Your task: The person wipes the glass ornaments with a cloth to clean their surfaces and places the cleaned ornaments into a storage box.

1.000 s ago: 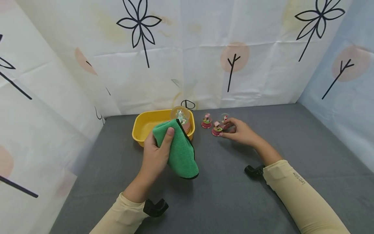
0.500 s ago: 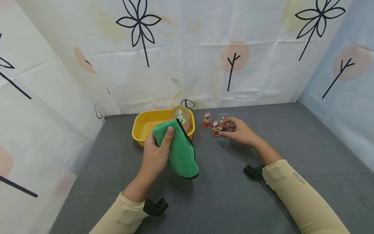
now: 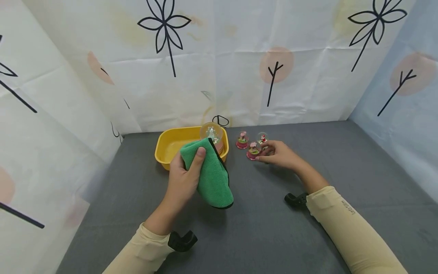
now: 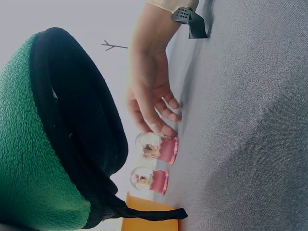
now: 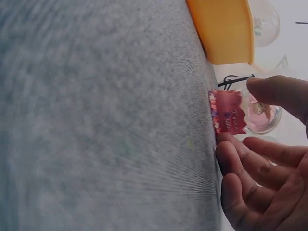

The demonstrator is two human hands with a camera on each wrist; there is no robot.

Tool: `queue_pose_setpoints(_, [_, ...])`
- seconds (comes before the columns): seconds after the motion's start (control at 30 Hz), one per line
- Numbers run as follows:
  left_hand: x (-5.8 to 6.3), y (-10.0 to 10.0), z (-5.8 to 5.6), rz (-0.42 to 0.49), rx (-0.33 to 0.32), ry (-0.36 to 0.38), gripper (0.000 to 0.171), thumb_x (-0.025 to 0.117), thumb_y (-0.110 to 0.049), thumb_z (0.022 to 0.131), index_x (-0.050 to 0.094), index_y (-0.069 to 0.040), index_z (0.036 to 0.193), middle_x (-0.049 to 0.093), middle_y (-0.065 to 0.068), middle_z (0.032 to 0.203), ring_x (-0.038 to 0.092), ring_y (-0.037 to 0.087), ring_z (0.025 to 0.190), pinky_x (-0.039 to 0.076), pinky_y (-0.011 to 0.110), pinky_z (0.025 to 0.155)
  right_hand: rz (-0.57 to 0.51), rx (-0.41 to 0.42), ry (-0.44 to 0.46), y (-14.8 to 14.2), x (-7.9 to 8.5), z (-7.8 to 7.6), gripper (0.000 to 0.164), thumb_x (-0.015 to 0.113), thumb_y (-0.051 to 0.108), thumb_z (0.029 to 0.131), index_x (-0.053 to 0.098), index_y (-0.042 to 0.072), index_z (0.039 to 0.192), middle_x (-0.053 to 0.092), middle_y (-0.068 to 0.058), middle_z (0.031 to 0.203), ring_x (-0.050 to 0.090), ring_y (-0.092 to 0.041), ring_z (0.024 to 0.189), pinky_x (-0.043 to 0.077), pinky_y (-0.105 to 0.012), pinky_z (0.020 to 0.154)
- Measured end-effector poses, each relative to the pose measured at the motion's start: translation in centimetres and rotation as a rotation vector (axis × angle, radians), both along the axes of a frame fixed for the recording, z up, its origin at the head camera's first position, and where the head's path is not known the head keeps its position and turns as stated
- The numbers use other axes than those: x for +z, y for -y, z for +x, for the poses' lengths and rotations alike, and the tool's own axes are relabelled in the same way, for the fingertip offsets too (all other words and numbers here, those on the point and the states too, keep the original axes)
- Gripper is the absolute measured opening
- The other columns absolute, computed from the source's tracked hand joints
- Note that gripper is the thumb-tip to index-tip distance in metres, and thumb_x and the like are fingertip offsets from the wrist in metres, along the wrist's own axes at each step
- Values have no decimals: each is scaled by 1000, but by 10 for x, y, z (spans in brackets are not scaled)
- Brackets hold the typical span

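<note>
My left hand (image 3: 183, 179) grips a folded green cloth (image 3: 213, 180) with black edging, held above the table. At the right, my right hand (image 3: 280, 154) is beside a small snow globe (image 3: 253, 149) with a pink base. In the right wrist view, the fingers are loosely bent next to that globe's base (image 5: 230, 111), with the thumb apart on its other side. Two more small snow globes stand close by: one to the left (image 3: 242, 140), another behind (image 3: 262, 137), partly hidden by the fingers. All three stand upright.
A yellow basin (image 3: 164, 154) stands at the back, partly behind the cloth. Inside it, at the right end, is a larger snow globe (image 3: 211, 133) with a pink base. Grey fabric covers the table (image 3: 267, 220), and a patterned white curtain (image 3: 232, 83) hangs behind.
Very little differs. My right fingers have shifted slightly at the front small globe, and the rear globe shows a bit more. My left hand keeps the cloth in place.
</note>
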State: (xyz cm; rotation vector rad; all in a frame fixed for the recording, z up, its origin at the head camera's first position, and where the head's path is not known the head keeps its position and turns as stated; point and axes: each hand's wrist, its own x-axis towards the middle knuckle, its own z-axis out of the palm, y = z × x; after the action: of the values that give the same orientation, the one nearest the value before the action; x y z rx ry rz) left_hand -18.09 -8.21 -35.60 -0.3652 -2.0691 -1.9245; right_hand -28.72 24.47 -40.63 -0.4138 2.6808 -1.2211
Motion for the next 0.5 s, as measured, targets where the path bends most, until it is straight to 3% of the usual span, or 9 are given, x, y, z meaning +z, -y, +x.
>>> queue_pose_setpoints(0.17, [-1,1,0,-3,-11,6,19,62,-19,109,65,-9,124,65,4,98,63,20,82,57,29,77,43,33,2,1,-5,-5,59,79,23,96,58,-9,141,73,-19,106,65,-13,76,53,-30,65])
queue_pose_setpoints(0.5, [2,2,0,7,-17,8,16,62,-20,109,64,-9,120,64,4,95,62,20,81,56,29,77,85,51,-48,9,-8,-18,54,86,21,91,64,-6,132,71,-8,87,62,-13,66,50,-30,64])
